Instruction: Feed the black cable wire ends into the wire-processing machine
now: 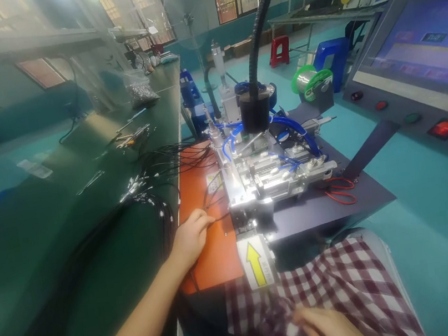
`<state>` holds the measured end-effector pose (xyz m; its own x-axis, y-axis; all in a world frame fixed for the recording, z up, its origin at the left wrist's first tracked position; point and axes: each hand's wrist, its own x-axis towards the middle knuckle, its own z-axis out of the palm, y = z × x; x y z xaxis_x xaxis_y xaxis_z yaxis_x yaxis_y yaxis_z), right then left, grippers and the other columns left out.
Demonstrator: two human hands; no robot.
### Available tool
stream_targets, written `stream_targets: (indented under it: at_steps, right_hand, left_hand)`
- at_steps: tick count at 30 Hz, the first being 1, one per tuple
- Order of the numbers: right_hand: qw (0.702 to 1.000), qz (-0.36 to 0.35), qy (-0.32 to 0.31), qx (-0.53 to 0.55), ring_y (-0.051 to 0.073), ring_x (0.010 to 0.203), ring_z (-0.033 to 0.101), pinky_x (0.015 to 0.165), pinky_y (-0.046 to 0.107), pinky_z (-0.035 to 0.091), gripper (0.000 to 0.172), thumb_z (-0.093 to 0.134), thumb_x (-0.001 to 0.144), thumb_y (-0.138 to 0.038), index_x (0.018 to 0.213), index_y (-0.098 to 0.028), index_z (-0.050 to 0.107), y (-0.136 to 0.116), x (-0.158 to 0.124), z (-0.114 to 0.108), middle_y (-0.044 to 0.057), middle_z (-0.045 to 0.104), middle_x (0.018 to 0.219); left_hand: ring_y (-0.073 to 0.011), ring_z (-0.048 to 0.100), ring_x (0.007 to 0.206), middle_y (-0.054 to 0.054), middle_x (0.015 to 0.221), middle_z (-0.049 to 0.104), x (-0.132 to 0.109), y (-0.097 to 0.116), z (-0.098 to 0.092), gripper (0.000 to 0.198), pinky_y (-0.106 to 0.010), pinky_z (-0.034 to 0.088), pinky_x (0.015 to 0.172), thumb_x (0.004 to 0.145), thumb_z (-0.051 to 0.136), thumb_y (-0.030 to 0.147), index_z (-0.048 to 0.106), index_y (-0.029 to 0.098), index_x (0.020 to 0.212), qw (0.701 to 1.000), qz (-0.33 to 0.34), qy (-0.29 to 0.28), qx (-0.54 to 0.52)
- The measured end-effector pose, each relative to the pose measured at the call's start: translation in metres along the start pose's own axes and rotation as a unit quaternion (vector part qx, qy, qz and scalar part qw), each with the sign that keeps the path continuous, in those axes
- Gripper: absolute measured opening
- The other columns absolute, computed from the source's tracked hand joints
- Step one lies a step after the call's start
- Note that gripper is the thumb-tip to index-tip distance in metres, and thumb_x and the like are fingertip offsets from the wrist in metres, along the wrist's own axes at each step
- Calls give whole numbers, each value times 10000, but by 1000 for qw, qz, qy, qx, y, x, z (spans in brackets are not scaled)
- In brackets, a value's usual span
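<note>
Over the orange plate (209,254), my left hand (192,237) pinches a thin black cable (222,217) that runs toward the front of the metal machine (267,175). My right hand (330,329) is low in the view, over the checkered cloth on my lap (329,281). Its fingers are blurred, and what they hold, if anything, cannot be made out. A white block with a yellow arrow (255,263) sits at the machine's near end. Several black cables with pale tips (134,190) lie left of the orange plate.
A green table (110,224) spans the left, with tools (135,136) and a bag of small parts (140,90). A control panel with a screen (421,54) stands at the right. Behind the machine are a green wire spool (312,83) and a black flexible hose (259,22).
</note>
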<state>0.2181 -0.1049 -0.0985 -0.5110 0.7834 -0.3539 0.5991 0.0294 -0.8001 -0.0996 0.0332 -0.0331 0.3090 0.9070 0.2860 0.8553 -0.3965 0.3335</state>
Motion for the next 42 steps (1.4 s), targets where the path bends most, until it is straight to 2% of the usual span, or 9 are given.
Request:
stream_targets:
  at_steps: [5, 9, 18, 23, 27, 32, 35, 39, 42]
  right_hand:
    - [1000, -23, -8, -4, 230, 989, 681, 875, 317, 487, 309, 398, 921, -242, 1045, -218, 679, 5, 3, 6, 67, 735, 1056]
    - [999, -33, -20, 27, 224, 958, 666, 841, 322, 489, 282, 418, 921, -255, 1039, -203, 669, -12, 16, 10, 78, 715, 1046]
    - [992, -84, -93, -34, 207, 828, 649, 702, 279, 445, 219, 690, 741, -305, 934, -203, 670, -54, 41, 46, 44, 683, 967]
    - [991, -84, -89, -51, 181, 764, 633, 656, 263, 391, 62, 627, 792, -227, 837, -199, 659, -59, 38, 51, 22, 696, 858]
    - [993, -82, -77, -19, 177, 749, 623, 686, 277, 390, 66, 588, 837, -233, 832, -203, 647, -64, 26, 32, 7, 696, 788]
    - [980, -4, -99, 174, 162, 770, 633, 681, 260, 439, 105, 571, 851, -247, 879, -198, 659, -70, 5, -10, 15, 691, 855]
    - [944, 43, -145, 294, 156, 758, 647, 687, 262, 452, 204, 543, 882, -266, 1042, -191, 645, -68, -2, -35, 16, 684, 808]
    - [874, 30, -198, 443, 157, 761, 669, 746, 295, 458, 291, 424, 953, -312, 1096, -159, 626, -64, -4, -59, 60, 715, 857]
    - [862, 26, -197, 466, 165, 777, 684, 749, 300, 452, 317, 407, 969, -337, 1121, -150, 613, -64, -4, -70, 100, 724, 941]
  left_hand:
    - [-159, 624, 868, -51, 989, 631, 1, 0, 1, 187, -338, 534, 786, 954, 464, 226, 640, 168, 980, 1000, -10, -16, -13]
    - [-206, 611, 994, -91, 1191, 594, 0, -2, 5, 307, -415, 535, 842, 921, 558, 342, 572, 175, 1178, 999, -30, -34, -19]
    - [-174, 614, 890, -43, 956, 622, 7, 4, 6, 241, -304, 488, 823, 893, 449, 168, 688, 206, 899, 999, -34, -14, -23]
    - [-172, 618, 870, -44, 954, 632, 8, 1, 7, 243, -288, 487, 792, 871, 452, 168, 691, 202, 899, 999, -29, -17, -25]
    - [-177, 609, 888, -54, 976, 632, 8, 1, 6, 247, -293, 483, 800, 879, 445, 181, 690, 194, 908, 999, -21, -21, -16]
    - [-199, 581, 917, -67, 944, 615, 9, 3, 2, 275, -318, 477, 819, 899, 421, 216, 693, 187, 922, 999, -7, -33, 8]
    - [-207, 578, 898, -69, 933, 609, 8, 7, 0, 277, -329, 479, 813, 902, 423, 249, 690, 185, 944, 999, -1, -36, 21]
    - [-217, 587, 886, -70, 913, 615, 8, 11, -2, 290, -341, 484, 817, 902, 413, 280, 682, 184, 952, 999, 4, -39, 35]
    - [-229, 594, 899, -71, 914, 623, 11, 10, -1, 311, -353, 490, 825, 905, 389, 296, 676, 192, 967, 998, 1, -43, 48]
